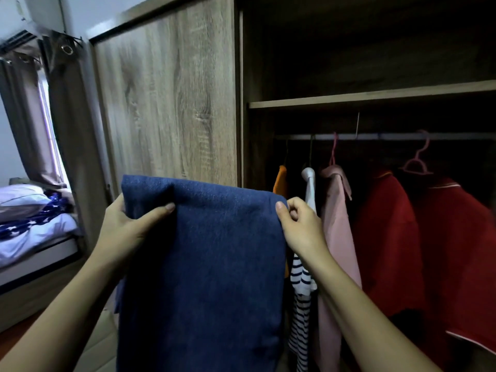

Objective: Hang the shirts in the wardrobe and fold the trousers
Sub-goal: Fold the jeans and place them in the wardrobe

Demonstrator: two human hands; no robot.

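The blue trousers are held up in the air in front of the wardrobe door, just left of the open compartment, and are carried by the two hands alone. The upper left edge is gripped by the left grip, its thumb laid across the front of the cloth, while the upper right edge is pinched by the right grip between thumb and curled fingers. Holding at both top corners is judged to let the weight pull the cloth flat, so that the edges can be matched for folding. The long axis is thus set vertical, with the level top fold pointing up and the rest hanging down out of view. Which end is the waistband cannot be told. The shirts are already hung on the rail to the right.
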